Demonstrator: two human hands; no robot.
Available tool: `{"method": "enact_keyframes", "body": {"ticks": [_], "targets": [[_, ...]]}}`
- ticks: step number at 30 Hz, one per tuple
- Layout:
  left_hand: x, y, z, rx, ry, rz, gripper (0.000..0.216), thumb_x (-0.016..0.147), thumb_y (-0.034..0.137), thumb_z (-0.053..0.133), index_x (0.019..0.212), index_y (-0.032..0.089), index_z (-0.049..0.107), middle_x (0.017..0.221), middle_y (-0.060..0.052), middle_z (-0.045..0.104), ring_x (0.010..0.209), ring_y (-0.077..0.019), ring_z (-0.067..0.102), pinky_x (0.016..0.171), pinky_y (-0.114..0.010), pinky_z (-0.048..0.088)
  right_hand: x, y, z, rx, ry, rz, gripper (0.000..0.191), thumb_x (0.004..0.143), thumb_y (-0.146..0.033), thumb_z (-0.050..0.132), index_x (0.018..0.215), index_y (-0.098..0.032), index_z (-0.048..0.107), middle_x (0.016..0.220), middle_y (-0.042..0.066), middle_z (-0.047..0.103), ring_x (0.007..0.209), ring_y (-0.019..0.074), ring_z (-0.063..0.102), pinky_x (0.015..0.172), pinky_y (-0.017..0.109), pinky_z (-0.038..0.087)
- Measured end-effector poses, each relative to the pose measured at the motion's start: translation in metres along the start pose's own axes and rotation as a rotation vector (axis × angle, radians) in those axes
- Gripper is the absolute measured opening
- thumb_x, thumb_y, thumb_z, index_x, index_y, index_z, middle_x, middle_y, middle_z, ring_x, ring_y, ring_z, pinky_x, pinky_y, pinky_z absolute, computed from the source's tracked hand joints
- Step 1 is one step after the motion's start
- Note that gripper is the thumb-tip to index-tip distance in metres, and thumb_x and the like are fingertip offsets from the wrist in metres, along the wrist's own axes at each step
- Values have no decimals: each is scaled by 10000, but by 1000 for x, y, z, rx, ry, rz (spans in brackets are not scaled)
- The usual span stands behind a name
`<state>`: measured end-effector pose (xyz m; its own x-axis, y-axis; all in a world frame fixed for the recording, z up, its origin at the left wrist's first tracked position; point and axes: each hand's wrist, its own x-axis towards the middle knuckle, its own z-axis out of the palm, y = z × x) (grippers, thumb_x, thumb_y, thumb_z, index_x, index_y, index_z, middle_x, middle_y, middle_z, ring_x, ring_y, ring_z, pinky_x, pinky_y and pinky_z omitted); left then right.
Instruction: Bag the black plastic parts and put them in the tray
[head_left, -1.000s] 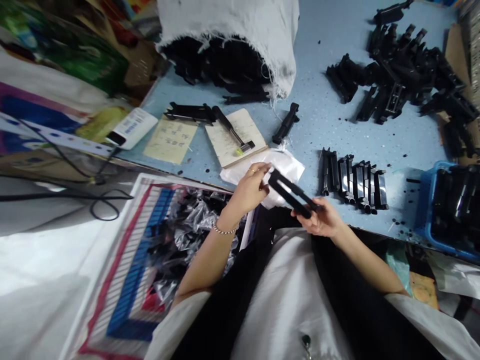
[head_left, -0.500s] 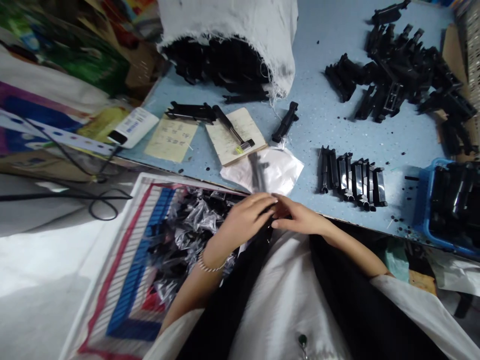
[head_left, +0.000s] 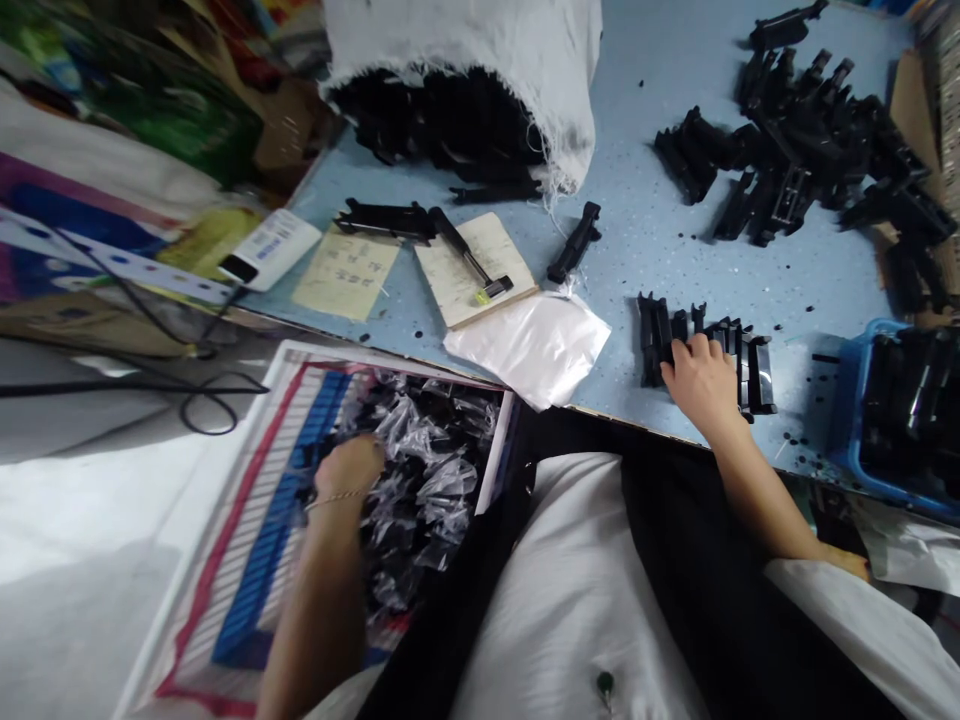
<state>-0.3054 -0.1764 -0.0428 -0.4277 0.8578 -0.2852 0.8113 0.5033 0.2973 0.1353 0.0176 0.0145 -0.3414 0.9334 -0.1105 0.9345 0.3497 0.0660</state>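
My left hand [head_left: 349,470] is over the crate at the lower left, among black parts in clear plastic bags [head_left: 420,460]. Blur and the angle hide its fingers, so I cannot tell whether it grips anything. On the blue table, my right hand [head_left: 705,385] reaches onto a row of narrow black plastic parts [head_left: 652,335]. Its fingers are bent around a part in the middle of the row, which the hand mostly covers. A stack of clear plastic bags [head_left: 536,345] lies at the table's front edge, between my hands.
A white sack [head_left: 465,35] full of black parts lies open at the back. Beside a notepad [head_left: 472,250] are a small hammer-like tool [head_left: 469,260] and a loose black part [head_left: 574,243]. More parts [head_left: 795,150] are heaped at right, near a blue basket [head_left: 847,400].
My hands were together at the table edge by the bags. They have parted: the left moved down-left into the crate, the right moved right to the row. A blurred dark piece over the bags is gone.
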Motion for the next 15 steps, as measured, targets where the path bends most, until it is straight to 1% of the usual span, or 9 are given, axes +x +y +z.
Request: {"method": "enact_keyframes", "body": {"ticks": [2, 3, 4, 6, 8, 9, 11, 13, 15], "targets": [[11, 47, 13, -5, 118, 26, 225, 889, 342, 454, 786, 194, 588, 813, -112, 654, 913, -312, 642, 883, -506, 507, 2, -10, 2, 16, -10, 4, 314, 977, -318, 477, 1176, -114, 609, 1123, 228, 635, 1012, 341, 596, 783, 398, 434], [16, 77, 20, -47, 197, 115, 213, 914, 327, 457, 860, 187, 608, 927, -132, 665, 997, -305, 631, 935, -477, 495, 4, -14, 3, 33, -26, 15, 316, 974, -323, 491, 1184, -113, 597, 1091, 223, 655, 988, 334, 617, 762, 383, 442], [21, 109, 28, -115, 239, 241, 187, 925, 324, 488, 901, 189, 615, 981, -130, 661, 1013, -286, 625, 947, -440, 496, 7, -18, 5, 54, -52, 30, 314, 971, -325, 503, 1185, -110, 588, 1054, 218, 674, 960, 328, 637, 740, 370, 450], [28, 169, 43, -214, 232, 483, 174, 899, 366, 617, 925, 194, 619, 1038, -122, 645, 1003, -268, 614, 929, -403, 507, 11, -22, 9, 104, -114, 68, 295, 973, -312, 504, 1169, -105, 584, 1004, 212, 701, 915, 324, 672, 714, 359, 466], [36, 214, 55, -182, 188, 589, 201, 863, 362, 698, 907, 178, 630, 1055, -142, 637, 1044, -299, 598, 949, -428, 492, 13, -18, 14, 170, -154, 95, 278, 978, -292, 489, 1159, -107, 591, 1019, 217, 711, 908, 336, 695, 726, 379, 486], [41, 228, 58, -162, 152, 600, 172, 874, 337, 690, 880, 173, 637, 1035, -145, 638, 1046, -306, 597, 947, -433, 488, 14, -14, 16, 227, -157, 105, 277, 975, -289, 491, 1164, -114, 595, 1040, 215, 713, 918, 345, 700, 746, 398, 496], [52, 237, 59, -180, 61, 573, 150, 925, 270, 608, 821, 171, 651, 963, -127, 643, 1001, -286, 616, 921, -416, 490, 14, -5, 20, 427, -133, 122, 285, 960, -299, 519, 1186, -146, 600, 1055, 184, 718, 947, 346, 705, 794, 433, 514], [64, 231, 55, -304, -32, 540, 171, 929, 225, 572, 797, 180, 671, 908, -88, 646, 937, -242, 636, 889, -378, 499, 14, 0, 22, 789, -70, 143, 295, 939, -337, 553, 1194, -196, 600, 1035, 123, 723, 973, 317, 708, 835, 444, 532], [75, 220, 51, -461, -87, 502, 122, 875, 239, 636, 771, 190, 676, 861, -48, 643, 860, -203, 639, 837, -344, 510, 14, -4, 21, 1263, -24, 152, 283, 914, -407, 595, 1145, -244, 606, 997, 59, 720, 971, 279, 717, 845, 438, 557]]}}
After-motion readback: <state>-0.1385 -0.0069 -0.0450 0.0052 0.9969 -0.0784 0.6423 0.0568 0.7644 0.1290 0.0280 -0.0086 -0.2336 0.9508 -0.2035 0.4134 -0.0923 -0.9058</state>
